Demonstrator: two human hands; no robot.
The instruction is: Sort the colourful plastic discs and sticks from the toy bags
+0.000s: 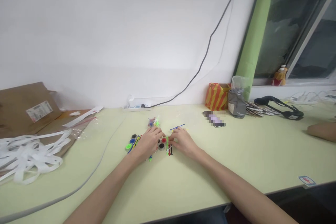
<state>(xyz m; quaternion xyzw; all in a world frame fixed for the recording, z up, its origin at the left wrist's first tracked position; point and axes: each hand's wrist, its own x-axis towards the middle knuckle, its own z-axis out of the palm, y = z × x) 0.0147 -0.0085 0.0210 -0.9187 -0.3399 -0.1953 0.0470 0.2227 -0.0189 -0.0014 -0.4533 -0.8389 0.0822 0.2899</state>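
Both hands are close together over a cluster of small coloured plastic parts on the pale green table (189,178). My left hand (149,142) is closed, its bent fingertips at the upper edge of some round pieces with red (163,140) and black (161,146) centres; what it grips is hidden. My right hand (183,140) is closed in a pinch beside a row of thin green, white, red and black sticks (169,148); I cannot make out what is between its fingers. Left of my left hand lie blue and green round pieces (128,146) and yellow and blue sticks (135,143).
Small coloured parts (153,122) and a blue stick (177,127) lie beyond the hands. A grey cable (91,175) crosses the left side near white strapping (34,154) and cardboard (26,108). A phone (214,119), a striped bag (216,97) and another person's arm (322,131) are rightward.
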